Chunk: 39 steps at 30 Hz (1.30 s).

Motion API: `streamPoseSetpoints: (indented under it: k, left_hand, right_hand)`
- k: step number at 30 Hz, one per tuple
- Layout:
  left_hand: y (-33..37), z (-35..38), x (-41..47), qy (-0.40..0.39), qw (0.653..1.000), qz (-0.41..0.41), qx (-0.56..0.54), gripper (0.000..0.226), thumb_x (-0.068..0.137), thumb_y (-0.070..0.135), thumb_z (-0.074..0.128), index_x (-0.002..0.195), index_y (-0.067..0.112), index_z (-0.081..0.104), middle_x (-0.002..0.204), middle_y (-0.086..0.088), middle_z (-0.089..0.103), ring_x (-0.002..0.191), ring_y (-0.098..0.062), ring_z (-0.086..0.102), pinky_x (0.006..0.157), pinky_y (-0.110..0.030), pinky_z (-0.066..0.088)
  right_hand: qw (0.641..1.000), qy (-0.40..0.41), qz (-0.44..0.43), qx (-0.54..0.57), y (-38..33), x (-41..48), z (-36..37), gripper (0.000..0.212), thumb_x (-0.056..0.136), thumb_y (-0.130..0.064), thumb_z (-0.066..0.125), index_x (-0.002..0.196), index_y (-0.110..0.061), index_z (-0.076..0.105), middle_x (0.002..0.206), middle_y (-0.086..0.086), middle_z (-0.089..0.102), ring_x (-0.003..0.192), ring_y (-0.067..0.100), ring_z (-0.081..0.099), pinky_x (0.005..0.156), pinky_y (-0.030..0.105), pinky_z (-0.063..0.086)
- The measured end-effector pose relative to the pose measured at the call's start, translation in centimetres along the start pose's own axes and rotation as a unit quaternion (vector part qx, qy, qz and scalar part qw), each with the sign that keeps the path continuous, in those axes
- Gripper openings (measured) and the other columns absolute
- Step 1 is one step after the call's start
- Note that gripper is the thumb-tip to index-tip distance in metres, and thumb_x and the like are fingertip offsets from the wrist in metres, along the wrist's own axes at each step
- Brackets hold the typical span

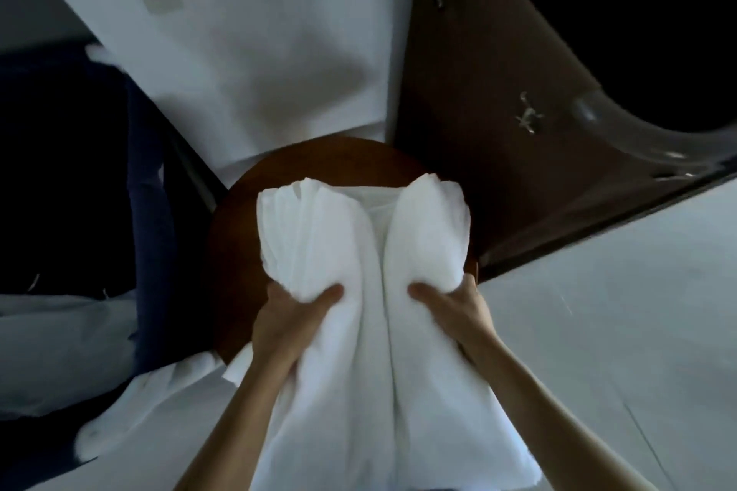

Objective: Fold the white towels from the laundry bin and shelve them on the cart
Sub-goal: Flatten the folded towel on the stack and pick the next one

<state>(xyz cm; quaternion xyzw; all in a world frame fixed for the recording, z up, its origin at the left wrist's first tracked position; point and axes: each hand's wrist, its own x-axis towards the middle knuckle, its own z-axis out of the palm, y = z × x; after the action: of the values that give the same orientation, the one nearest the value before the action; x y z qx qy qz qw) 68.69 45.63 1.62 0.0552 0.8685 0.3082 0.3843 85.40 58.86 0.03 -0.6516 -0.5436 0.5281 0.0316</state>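
Forearms come up from the bottom edge, and between them hangs the lower part of a white towel (375,371), falling in long soft pleats toward the person. Higher up, the left hand (291,323) grips one gathered bunch of it, thumb on top and the other fingers hidden underneath; the right hand (454,311) grips a second bunch the same way. Each bunch bulges out beyond its fist in a fat, rounded fold, and a flatter strip of towel runs between them. It looks thick and limp: light enough for two hands, with no stiffness of its own, so wherever it is not held it will sag and slide. Grabbing handfuls like this probably gives bulk but no clean line; for a fold I would take it by the corners or along a hem, pinched thin, and let the weight pull it straight. Under the towel sits a round brown stool (235,223), which the bunches lie over or just above; contact is unclear. Left of it, more white cloth (131,399) spills low, beside dark blue fabric (149,179) that may be the bin, though I cannot tell. Beyond lies a broad white sheet (259,32), and to its right a dark brown cabinet (498,72) with metal handles (528,118). No cart shows.
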Motion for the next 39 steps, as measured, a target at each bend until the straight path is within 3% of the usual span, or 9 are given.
streamPoseSetpoints:
  k: [4,8,11,16,20,24,28,31,39]
  left_hand:
    - [0.8,0.5,-3.8,-0.055,0.997,0.04,-0.02,0.096,0.063,0.063,0.073,0.139,0.016,0.037,0.112,0.001,0.058,0.083,-0.014,0.056,0.071,-0.028,0.043]
    - [1.1,2.2,-7.4,-0.099,0.992,0.07,-0.017,0.119,0.035,0.076,0.062,0.138,0.02,0.04,0.123,0.001,0.059,0.095,-0.017,0.059,0.074,-0.027,0.046]
    - [1.7,3.9,-9.5,-0.138,0.987,0.076,-0.045,0.103,0.037,0.066,0.074,0.127,0.022,0.053,0.112,0.006,0.063,0.088,-0.01,0.061,0.069,-0.025,0.049]
    - [2.1,8.1,-14.0,-0.244,0.966,0.044,-0.072,0.101,0.018,0.06,0.087,0.108,0.022,0.065,0.1,-0.001,0.072,0.095,-0.024,0.067,0.09,-0.045,0.051]
    - [1.4,14.1,-19.3,-0.269,0.959,0.067,-0.062,0.104,0.01,0.061,0.086,0.104,0.02,0.067,0.091,-0.002,0.074,0.087,-0.026,0.069,0.079,-0.041,0.054]
    - [1.5,20.3,-24.3,-0.29,0.949,0.101,-0.074,0.099,0.018,0.056,0.085,0.107,0.02,0.061,0.094,0.0,0.07,0.086,-0.023,0.067,0.069,-0.034,0.052]
    - [2.5,25.6,-27.1,-0.328,0.933,0.133,-0.063,0.053,0.069,0.033,0.082,0.108,0.027,0.048,0.089,0.009,0.059,0.081,-0.011,0.056,0.082,-0.034,0.042]
    - [3.4,29.0,-27.9,-0.338,0.931,0.133,-0.042,0.036,0.082,0.024,0.07,0.111,0.024,0.049,0.09,0.007,0.061,0.081,-0.012,0.057,0.08,-0.032,0.044]
    - [7.6,38.5,-27.8,-0.331,0.934,0.132,-0.034,0.062,0.044,0.052,0.079,0.098,0.027,0.061,0.092,0.006,0.069,0.086,-0.014,0.065,0.069,-0.027,0.049]
  right_hand:
    - [0.999,0.024,-0.01,0.044,2.2,-3.4,-3.6,0.057,0.067,-0.046,0.077,0.109,-0.021,0.048,0.09,-0.006,0.059,0.079,0.014,0.06,0.057,0.026,0.046]
    - [0.997,0.037,-0.007,0.066,5.5,-6.2,-7.2,0.067,0.051,-0.055,0.069,0.106,-0.022,0.049,0.089,-0.006,0.058,0.081,0.017,0.06,0.066,0.032,0.05]
    - [0.993,0.051,0.003,0.105,8.0,-7.5,-10.3,0.069,0.048,-0.054,0.07,0.105,-0.022,0.048,0.09,-0.004,0.059,0.083,0.017,0.06,0.071,0.035,0.052]
    - [0.984,0.045,0.006,0.174,13.0,-9.1,-16.8,0.068,0.039,-0.055,0.074,0.098,-0.026,0.057,0.096,-0.003,0.066,0.089,0.018,0.064,0.08,0.038,0.055]
    - [0.981,0.061,-0.02,0.182,18.3,-10.6,-23.0,0.075,0.034,-0.058,0.072,0.101,-0.027,0.061,0.098,-0.004,0.068,0.092,0.018,0.064,0.085,0.042,0.054]
    - [0.983,0.07,-0.044,0.167,23.1,-12.0,-28.2,0.078,0.036,-0.062,0.066,0.105,-0.026,0.058,0.102,-0.002,0.066,0.093,0.019,0.062,0.084,0.041,0.054]
    - [0.982,0.06,-0.08,0.163,26.2,-12.6,-32.9,0.085,0.036,-0.063,0.061,0.114,-0.028,0.053,0.11,-0.003,0.061,0.1,0.017,0.059,0.084,0.034,0.052]
    - [0.978,0.036,-0.116,0.167,27.7,-12.2,-36.3,0.083,0.038,-0.063,0.06,0.114,-0.033,0.045,0.115,-0.007,0.057,0.1,0.007,0.056,0.078,0.019,0.049]
    - [0.993,-0.006,-0.096,0.064,30.8,-5.2,-45.2,0.092,0.042,-0.068,0.059,0.123,-0.033,0.035,0.123,-0.006,0.044,0.115,0.016,0.047,0.1,0.04,0.042]
